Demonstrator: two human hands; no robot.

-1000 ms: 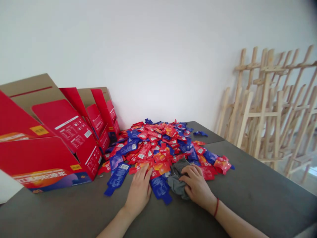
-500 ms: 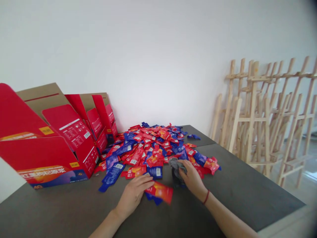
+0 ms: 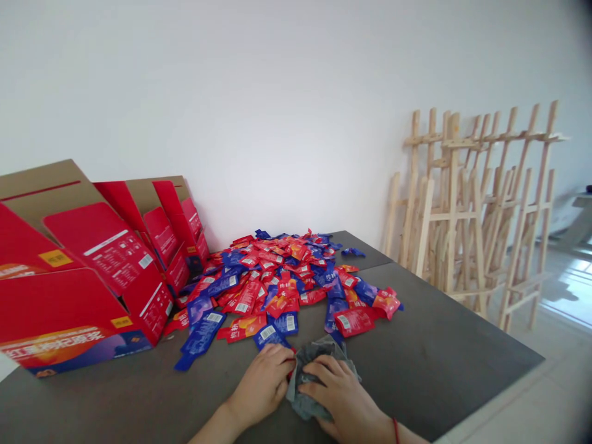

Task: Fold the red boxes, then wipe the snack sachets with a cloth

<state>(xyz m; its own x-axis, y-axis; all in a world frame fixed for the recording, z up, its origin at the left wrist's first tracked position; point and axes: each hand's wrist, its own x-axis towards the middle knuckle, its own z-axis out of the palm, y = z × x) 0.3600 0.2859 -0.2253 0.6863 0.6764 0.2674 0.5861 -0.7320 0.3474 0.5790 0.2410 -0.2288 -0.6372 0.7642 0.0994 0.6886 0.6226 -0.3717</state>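
Being held low at the counter (image 3: pixel 430 345) in the head view, a grey cloth (image 3: pixel 320 350) is gripped under the bent fingers of the right hand (image 3: pixel 345 398). The left hand (image 3: pixel 261 385) is placed against its edge, with fingers curled at a red packet (image 3: pixel 290 374), of which only slivers are exposed; whether it is pinched or merely pressed down cannot be told. A heap of packets (image 3: pixel 268 265) is noted beyond. What appears to be wiping is best done with one end steadied, the cloth kept flat and pressure kept light.
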